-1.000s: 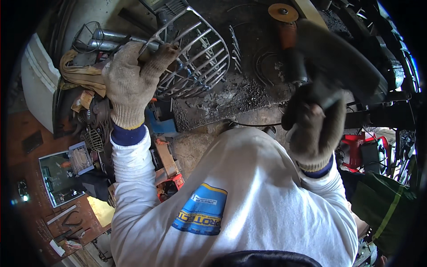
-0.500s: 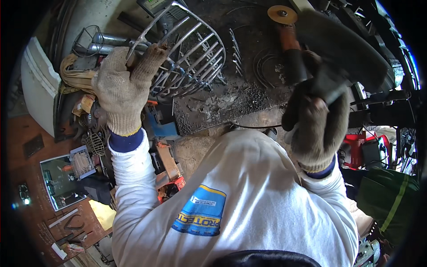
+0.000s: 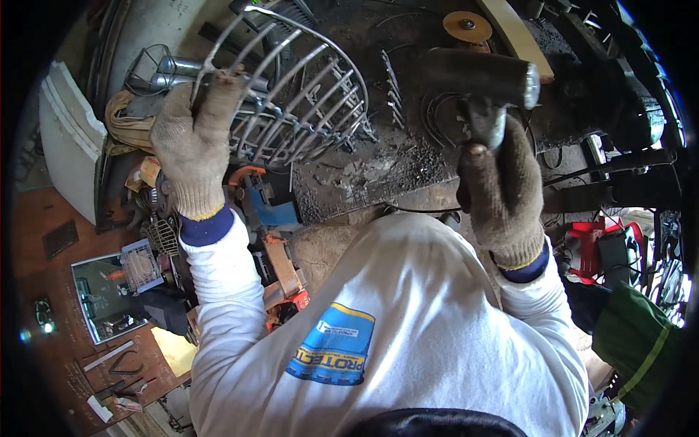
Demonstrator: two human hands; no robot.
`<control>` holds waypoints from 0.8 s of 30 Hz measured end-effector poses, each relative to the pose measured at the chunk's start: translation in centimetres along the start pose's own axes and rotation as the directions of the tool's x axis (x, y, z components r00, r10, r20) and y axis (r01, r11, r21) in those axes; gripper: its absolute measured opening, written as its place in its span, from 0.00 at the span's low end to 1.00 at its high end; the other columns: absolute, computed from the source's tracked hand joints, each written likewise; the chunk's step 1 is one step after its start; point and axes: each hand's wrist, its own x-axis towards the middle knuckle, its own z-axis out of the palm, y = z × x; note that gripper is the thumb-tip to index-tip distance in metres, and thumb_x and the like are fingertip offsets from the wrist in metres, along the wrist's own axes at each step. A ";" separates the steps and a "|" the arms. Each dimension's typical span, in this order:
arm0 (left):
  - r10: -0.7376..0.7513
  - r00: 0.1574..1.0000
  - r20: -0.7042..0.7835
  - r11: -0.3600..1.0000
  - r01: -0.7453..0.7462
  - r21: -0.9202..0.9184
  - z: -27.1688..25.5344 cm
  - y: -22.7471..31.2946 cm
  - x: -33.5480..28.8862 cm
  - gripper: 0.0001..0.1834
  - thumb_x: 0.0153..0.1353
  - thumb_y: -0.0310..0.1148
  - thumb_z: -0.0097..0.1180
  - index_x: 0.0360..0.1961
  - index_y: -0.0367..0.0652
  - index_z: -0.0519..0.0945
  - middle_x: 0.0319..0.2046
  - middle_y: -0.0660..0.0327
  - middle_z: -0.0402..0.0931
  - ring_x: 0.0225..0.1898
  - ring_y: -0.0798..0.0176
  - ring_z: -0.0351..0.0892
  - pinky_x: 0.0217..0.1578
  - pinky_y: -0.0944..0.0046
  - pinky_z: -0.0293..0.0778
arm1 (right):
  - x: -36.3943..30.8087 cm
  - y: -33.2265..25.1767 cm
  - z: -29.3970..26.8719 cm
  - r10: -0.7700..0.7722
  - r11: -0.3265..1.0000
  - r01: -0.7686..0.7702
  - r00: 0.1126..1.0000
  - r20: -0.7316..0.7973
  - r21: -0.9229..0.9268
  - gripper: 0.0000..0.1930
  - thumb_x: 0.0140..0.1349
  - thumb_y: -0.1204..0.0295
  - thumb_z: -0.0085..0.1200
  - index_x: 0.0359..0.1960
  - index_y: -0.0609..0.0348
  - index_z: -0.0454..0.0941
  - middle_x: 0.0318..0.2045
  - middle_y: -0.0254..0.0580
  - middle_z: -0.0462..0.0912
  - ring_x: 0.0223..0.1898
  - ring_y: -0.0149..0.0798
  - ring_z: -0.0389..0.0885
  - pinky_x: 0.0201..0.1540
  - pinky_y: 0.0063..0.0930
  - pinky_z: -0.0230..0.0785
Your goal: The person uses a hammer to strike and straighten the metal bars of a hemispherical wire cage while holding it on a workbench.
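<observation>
Brought hammer point(image 3: 480, 76) leftward in clenched right hand point(image 3: 506, 197), cutting gap to steel-bar basket point(image 3: 304, 68) grasped by left hand point(image 3: 191, 135) near front-left corner of bench point(image 3: 342, 189), without contact.

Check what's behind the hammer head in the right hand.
Beyond the hammer head, a tan disc and an orange sliver beneath it show; whatever the head itself covers can't be seen.

Beige gloves point(image 3: 191, 149), silver-grey cage point(image 3: 295, 95), orange-tan disc point(image 3: 467, 27)
</observation>
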 end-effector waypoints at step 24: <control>-0.231 0.956 0.183 0.880 0.285 -0.379 2.1 -2.0 -1.2 0.29 0.66 0.53 0.56 0.47 0.32 0.80 0.41 0.57 0.80 0.41 0.66 0.75 0.44 0.64 0.71 | -1.5 1.7 0.3 0.473 0.811 -0.507 0.862 0.182 0.292 0.20 0.70 0.66 0.52 0.59 0.62 0.70 0.27 0.31 0.76 0.22 0.21 0.71 0.23 0.19 0.64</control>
